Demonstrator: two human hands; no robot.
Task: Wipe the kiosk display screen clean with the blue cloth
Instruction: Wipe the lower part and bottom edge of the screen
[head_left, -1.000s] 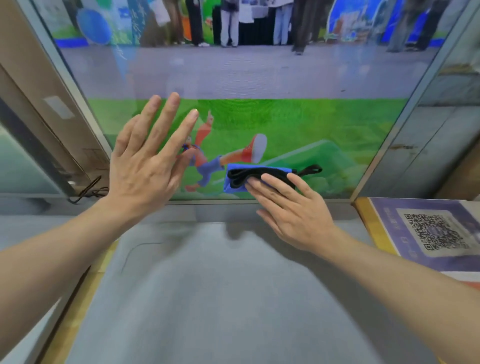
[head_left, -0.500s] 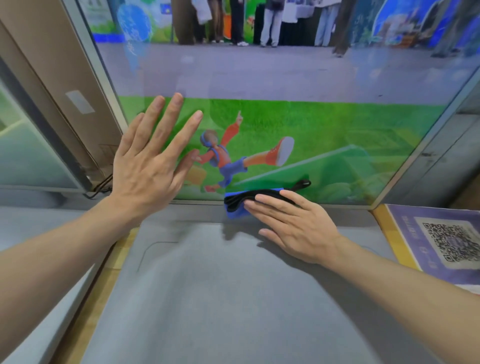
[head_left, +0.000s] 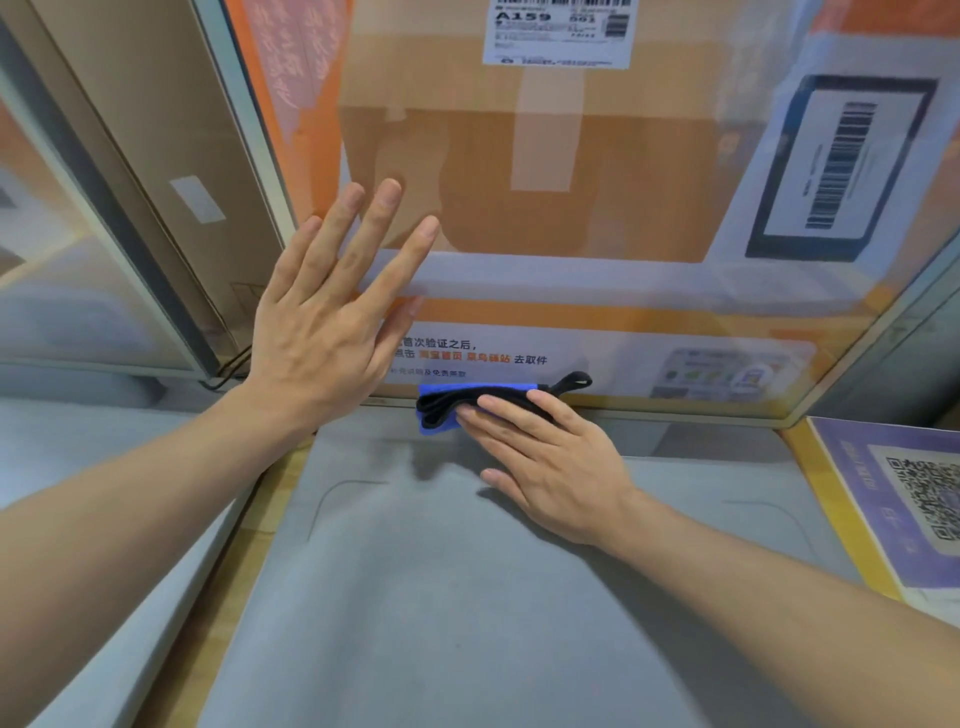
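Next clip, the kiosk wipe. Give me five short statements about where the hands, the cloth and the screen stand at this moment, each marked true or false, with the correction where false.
1. The right hand presses the blue cloth with straight fingers. True.
2. The blue cloth sits near the top of the display screen. False: it is at the screen's bottom edge, where the screen meets the grey ledge.
3. The left hand is spread flat, fingers straight, at the screen's lower left. True.
4. The left hand grips a second cloth. False: it holds nothing.
5. A printed sheet with a QR code lies to the right of the ledge. True.
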